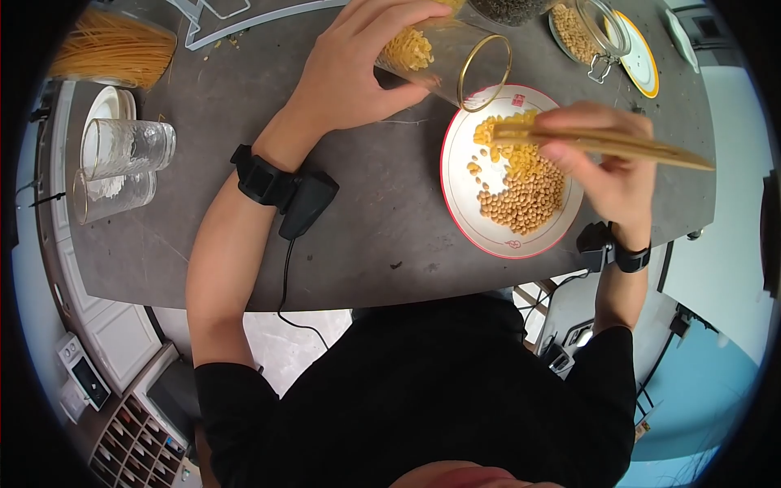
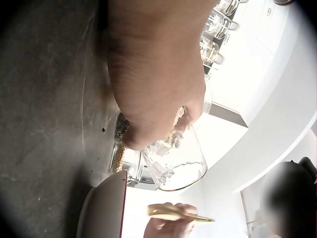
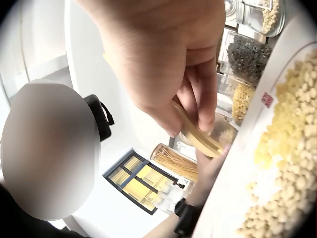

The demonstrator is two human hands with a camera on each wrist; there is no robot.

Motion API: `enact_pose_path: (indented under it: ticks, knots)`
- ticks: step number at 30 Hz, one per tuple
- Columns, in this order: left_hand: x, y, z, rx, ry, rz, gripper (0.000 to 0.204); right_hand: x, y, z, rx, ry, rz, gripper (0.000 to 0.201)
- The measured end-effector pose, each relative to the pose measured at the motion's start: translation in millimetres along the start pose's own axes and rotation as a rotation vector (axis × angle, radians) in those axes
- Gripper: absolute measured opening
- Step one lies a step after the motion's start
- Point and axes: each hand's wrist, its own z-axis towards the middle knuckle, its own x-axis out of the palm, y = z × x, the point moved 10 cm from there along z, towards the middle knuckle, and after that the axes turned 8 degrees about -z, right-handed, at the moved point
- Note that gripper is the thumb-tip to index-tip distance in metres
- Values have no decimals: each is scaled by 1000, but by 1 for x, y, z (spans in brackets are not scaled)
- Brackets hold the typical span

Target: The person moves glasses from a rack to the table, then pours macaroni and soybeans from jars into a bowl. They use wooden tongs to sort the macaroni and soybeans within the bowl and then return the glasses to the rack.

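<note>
My left hand (image 1: 346, 73) grips a clear glass jar (image 1: 443, 61) with a gold rim. The jar is tipped well over, its mouth at the left edge of a red-rimmed white plate (image 1: 464, 207); small yellow pasta (image 1: 409, 49) lies inside it. Above the plate, my right hand (image 1: 614, 167) pinches a pair of light wooden tongs (image 1: 602, 142), blurred at the working end, which points left over the yellow pasta pieces (image 1: 521, 163). Beside these on the plate lie many pale round beans (image 1: 525, 203). In the right wrist view the tongs' tips (image 3: 213, 148) stand close together.
Two clear glasses (image 1: 130, 150) lie at the left near a white dish (image 1: 110, 102). A spaghetti jar (image 1: 114, 49) lies behind them. At the back right are an open clip-top bean jar (image 1: 573, 37), a container of dark bits (image 1: 508, 8) and a yellow-rimmed plate (image 1: 643, 61).
</note>
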Motion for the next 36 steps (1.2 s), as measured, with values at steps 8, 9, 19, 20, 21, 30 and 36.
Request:
enact_pose_path:
  ticks: [8,9,19,20,21,30,36]
  knots:
    - [0,-1,2,23,-4,5,68,-15,22,21,-54,-163,-10,23]
    - [0,-1,3,16,3,2,68,-7,20,16,-54,-62,16,19]
    - [0,-1,1,20,-2,11,68,34,-4,-11,-63,145,-47,23]
    - [0,-1,1,20,-3,11,68,35,-6,-12,-65,140,-45,23]
    - [0,0,1,17,0,9,68,35,-7,-13,-67,137,-43,23]
    - [0,0,1,5,1,-3,69,38,-9,-15,-55,138,-47,21]
    - [0,1,0,2,6,6,69,19,2,-5,-108,66,-33,19]
